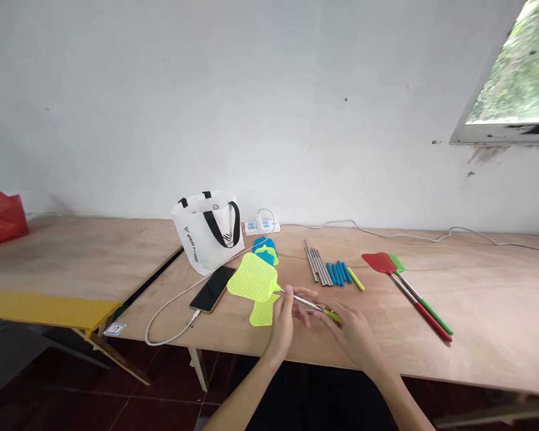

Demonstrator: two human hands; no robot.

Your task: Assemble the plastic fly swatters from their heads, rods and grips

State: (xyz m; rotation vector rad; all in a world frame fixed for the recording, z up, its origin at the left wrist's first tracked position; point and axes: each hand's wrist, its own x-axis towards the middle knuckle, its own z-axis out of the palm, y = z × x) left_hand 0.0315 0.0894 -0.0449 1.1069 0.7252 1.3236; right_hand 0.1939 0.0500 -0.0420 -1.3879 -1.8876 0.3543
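A yellow-green fly swatter (pixel 254 276) with a perforated head is held slanting above the table. My left hand (pixel 284 320) is closed around its metal rod just below the head. My right hand (pixel 353 329) is closed on the yellow-green grip at the rod's other end, partly hiding it. Beneath the held swatter lies another yellow-green swatter head (pixel 262 312). Behind it are blue and yellow-green heads in a pile (pixel 266 256). Beyond my hands several metal rods (pixel 318 266) lie side by side, next to several blue grips (pixel 339 273) and one yellow-green grip (pixel 356 279).
To the right lie a red fly swatter (pixel 379 262) and a green one (pixel 435 315). On the left, a phone (pixel 213 289) is plugged into a white cable (pixel 149 328), near a white tote bag (pixel 206 239). A power strip (pixel 263 227) stands against the wall.
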